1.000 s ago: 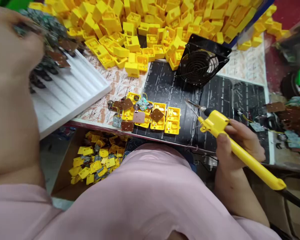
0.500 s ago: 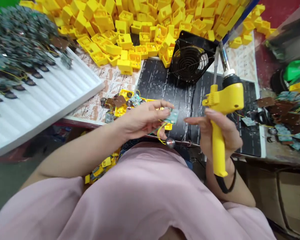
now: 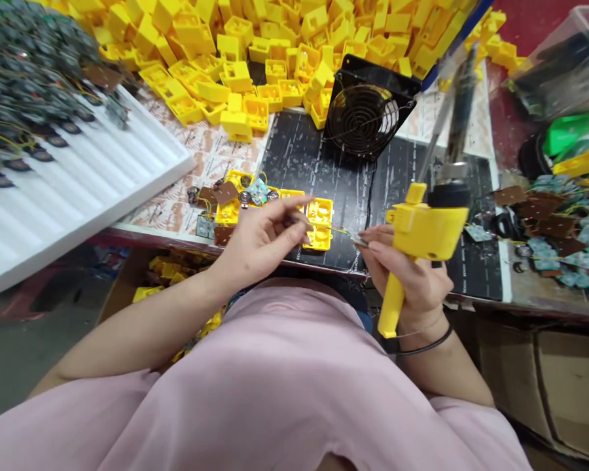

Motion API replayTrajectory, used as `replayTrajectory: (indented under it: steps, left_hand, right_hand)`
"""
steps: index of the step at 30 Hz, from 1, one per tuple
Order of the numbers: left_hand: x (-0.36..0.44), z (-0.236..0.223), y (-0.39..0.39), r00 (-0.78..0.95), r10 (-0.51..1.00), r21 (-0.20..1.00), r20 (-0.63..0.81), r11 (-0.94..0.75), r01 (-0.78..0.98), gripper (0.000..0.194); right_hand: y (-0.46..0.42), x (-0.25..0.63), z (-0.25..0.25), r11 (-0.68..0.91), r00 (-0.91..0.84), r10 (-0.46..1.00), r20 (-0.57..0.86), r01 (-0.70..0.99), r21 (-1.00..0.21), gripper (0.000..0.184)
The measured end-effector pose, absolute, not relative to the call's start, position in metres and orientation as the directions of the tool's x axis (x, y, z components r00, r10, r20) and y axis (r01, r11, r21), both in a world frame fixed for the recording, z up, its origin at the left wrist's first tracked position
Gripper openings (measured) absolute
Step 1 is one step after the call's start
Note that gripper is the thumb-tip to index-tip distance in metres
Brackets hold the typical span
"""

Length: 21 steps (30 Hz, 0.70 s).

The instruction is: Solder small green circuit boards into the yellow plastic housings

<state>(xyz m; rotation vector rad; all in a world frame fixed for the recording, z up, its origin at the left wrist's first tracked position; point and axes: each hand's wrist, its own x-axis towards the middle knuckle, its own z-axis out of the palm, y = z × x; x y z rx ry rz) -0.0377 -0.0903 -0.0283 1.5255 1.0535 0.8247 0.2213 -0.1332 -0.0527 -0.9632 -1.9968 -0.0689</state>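
Head view. The right hand [image 3: 417, 281] gripped a yellow soldering gun [image 3: 427, 232] upright, its metal tip raised, while the thumb and fingertips also pinched a small thin piece [image 3: 361, 241] (seen nearly edge-on, apparently a circuit board) just above the front edge of the bench. From this piece thin wires [image 3: 341, 229] ran to the left hand [image 3: 267, 239], whose thumb and bent fingers were closed on their far end; what else those fingers enclosed could not be told. Behind the wires lay an open yellow case [image 3: 322, 212]; the left hand hid part of the neighbouring cases, on which brown plates [image 3: 224, 193] and a pale circuit board [image 3: 258, 191] rested. A square black fan [image 3: 360, 118] stood tilted at the rear of the black mat [image 3: 294, 150], between the hands' area and a broad heap of yellow housings [image 3: 235, 75]. The soldering gun blocked part of the mat at right. To the left, a ridged white tray [image 3: 144, 160] bore massed boards [image 3: 29, 72] with dark round parts; to the right lay loose boards [image 3: 544, 252], brown plates and, farther back, a clear container [image 3: 559, 59]. Small white lettering, repeated along the mat, appeared to begin "BEN"; the remainder was too small to read surely.
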Motion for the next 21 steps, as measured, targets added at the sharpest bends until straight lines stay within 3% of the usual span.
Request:
replayTrajectory:
  steps: [2,3,4,5,7,8,10,12,13,17,21]
  left_hand:
    - [-0.04,-0.03,-0.093,0.387,0.842,0.813,0.376,-0.5,0.297,0.029]
    - [-0.039,-0.032,-0.095,0.449,0.742,0.716,0.497,-0.644,0.271,0.022]
    - [-0.037,-0.033,-0.097,0.498,0.658,0.661,0.565,-0.722,0.204,0.016]
    - [-0.034,-0.035,-0.099,0.504,0.64,0.679,0.58,-0.721,0.134,0.014]
    - [-0.028,-0.039,-0.102,0.414,0.802,0.88,0.43,-0.475,0.005,0.016]
    - [-0.026,-0.041,-0.103,0.374,0.894,0.969,0.247,-0.236,-0.076,0.022]
    - [-0.022,-0.042,-0.102,0.43,0.889,0.939,-0.154,0.268,-0.217,0.042]
    - [-0.018,-0.041,-0.098,0.533,0.791,0.837,-0.3,0.486,-0.251,0.057]
    - [-0.016,-0.04,-0.097,0.524,0.806,0.85,-0.276,0.459,-0.259,0.059]
    - [-0.001,-0.036,-0.091,0.308,0.952,0.952,0.004,0.09,-0.291,0.043]
    - [0.007,-0.032,-0.089,0.34,0.939,0.895,-0.043,0.188,-0.405,0.042]
  right_hand:
    - [-0.132,0.219,-0.051,0.709,-0.395,0.514,0.762,0.695,-0.119,0.046]
    - [-0.131,0.216,-0.05,0.698,-0.424,0.49,0.762,0.714,-0.052,0.045]
    - [-0.131,0.214,-0.05,0.683,-0.429,0.476,0.768,0.73,-0.016,0.045]
    - [-0.131,0.212,-0.05,0.67,-0.411,0.474,0.779,0.742,-0.016,0.048]
    - [-0.131,0.209,-0.052,0.651,-0.346,0.478,0.807,0.757,-0.061,0.056]
    - [-0.131,0.208,-0.053,0.644,-0.313,0.477,0.821,0.76,-0.085,0.06]
    - [-0.133,0.208,-0.056,0.645,-0.27,0.47,0.84,0.755,-0.118,0.069]
    - [-0.134,0.207,-0.058,0.656,-0.249,0.465,0.85,0.741,-0.142,0.073]
    - [-0.135,0.206,-0.059,0.656,-0.238,0.473,0.848,0.738,-0.159,0.072]
    - [-0.135,0.193,-0.056,0.634,-0.169,0.515,0.84,0.734,-0.242,0.061]
    - [-0.133,0.179,-0.051,0.65,-0.089,0.549,0.831,0.671,-0.357,0.054]
